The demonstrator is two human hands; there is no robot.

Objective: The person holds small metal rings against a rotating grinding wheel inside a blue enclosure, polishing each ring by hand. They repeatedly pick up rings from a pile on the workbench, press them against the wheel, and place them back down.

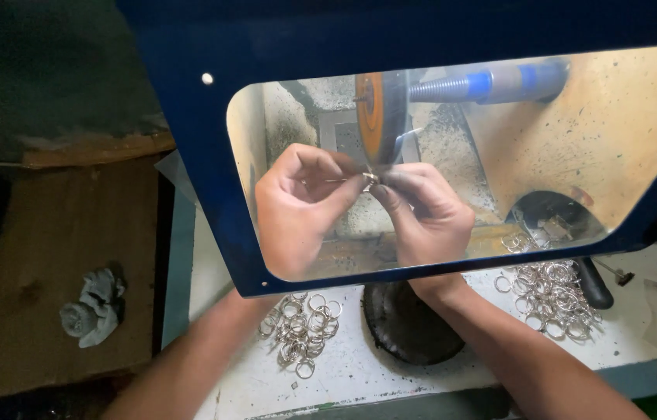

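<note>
Behind a clear window in a blue guard panel (188, 117), my left hand (297, 206) and my right hand (426, 214) meet on one small metal ring (370, 180). Both pinch it with their fingertips. The ring sits right at the lower rim of an orange and dark polishing wheel (379, 117), which is mounted on a threaded spindle (453, 87). Whether the ring touches the wheel I cannot tell.
Two heaps of silver rings lie on the white bench: one (301, 327) by my left forearm, one (550, 292) to the right. A black round pad (406, 323) lies between them. A grey crumpled cloth (94, 307) rests on a brown board at the left.
</note>
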